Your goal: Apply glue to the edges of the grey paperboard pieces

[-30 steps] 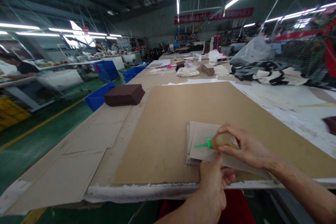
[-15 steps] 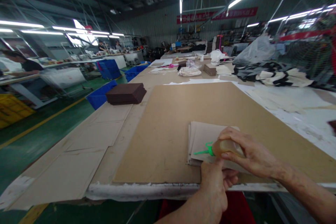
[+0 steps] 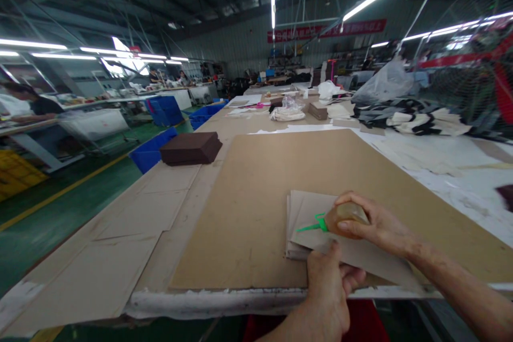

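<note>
In my right hand [image 3: 372, 222] is a glue bottle [image 3: 340, 220] with amber contents and a green nozzle, lying nearly level with its tip pointing left. The nozzle tip is just over or on the top sheet of a small stack of grey-beige card sheets [image 3: 306, 211]; whether it touches, I cannot tell. My left hand [image 3: 331, 278] pinches the near edge of the top card sheet [image 3: 372, 262], thumb above and fingers below. That sheet is turned askew, its right end reaching toward the table's front edge. Beneath the stack lies a large brown board [image 3: 248, 181].
A dark brown stack of pieces [image 3: 191, 148] sits at the table's left edge, with flat card sheets [image 3: 128, 214] nearer me. Blue bins [image 3: 150, 149] stand beyond that edge. White paper [image 3: 433, 149], dark and cream cloth [image 3: 412, 115] and a plastic bag [image 3: 382, 83] lie to the right.
More of the top sheet now shows to the right, below my right hand. The bottle and both hands have barely shifted; the whole view has moved slightly.
</note>
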A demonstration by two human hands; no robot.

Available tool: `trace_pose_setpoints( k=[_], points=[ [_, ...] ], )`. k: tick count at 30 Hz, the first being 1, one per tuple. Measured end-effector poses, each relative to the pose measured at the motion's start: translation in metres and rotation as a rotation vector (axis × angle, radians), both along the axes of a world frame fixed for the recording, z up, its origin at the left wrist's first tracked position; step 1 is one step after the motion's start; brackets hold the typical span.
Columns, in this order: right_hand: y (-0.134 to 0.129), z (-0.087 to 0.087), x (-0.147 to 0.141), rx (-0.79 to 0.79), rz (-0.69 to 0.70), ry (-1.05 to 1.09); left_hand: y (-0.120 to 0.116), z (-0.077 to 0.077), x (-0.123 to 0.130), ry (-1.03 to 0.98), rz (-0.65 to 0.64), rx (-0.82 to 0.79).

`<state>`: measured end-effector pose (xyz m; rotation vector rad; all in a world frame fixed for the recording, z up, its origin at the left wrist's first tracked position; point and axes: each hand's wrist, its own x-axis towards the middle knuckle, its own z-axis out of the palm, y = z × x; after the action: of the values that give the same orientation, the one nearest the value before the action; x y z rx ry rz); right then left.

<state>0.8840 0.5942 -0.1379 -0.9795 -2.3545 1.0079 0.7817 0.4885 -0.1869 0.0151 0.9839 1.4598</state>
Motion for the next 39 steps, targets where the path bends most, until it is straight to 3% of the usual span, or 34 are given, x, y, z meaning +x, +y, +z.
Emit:
trace_pose_setpoints(
  k=[5, 11, 16, 23, 32, 39],
  points=[
    [0.004, -0.002, -0.003, 0.186, -0.044, -0.062, 0.000, 0.001, 0.002, -0.032, 0.022, -0.006],
    [-0.010, 0.010, -0.007, 0.266, 0.151, -0.108, 0.001, 0.000, 0.005, -0.025, 0.062, 0.010],
    [0.002, 0.004, -0.006, 0.362, 0.079, -0.117, -0.001, 0.003, 0.007, -0.028, 0.092, -0.015],
    [-0.006, 0.015, 0.000, 0.299, 0.132, -0.148, 0.000, 0.000, 0.008, -0.008, 0.090, 0.005],
    [0.036, -0.003, -0.012, 0.509, -0.020, -0.175, -0.005, 0.004, 0.009, 0.023, 0.085, 0.037],
    [0.029, 0.004, -0.013, 0.418, 0.059, -0.134, -0.002, 0.006, 0.011, 0.036, 0.096, 0.007]
  ],
)
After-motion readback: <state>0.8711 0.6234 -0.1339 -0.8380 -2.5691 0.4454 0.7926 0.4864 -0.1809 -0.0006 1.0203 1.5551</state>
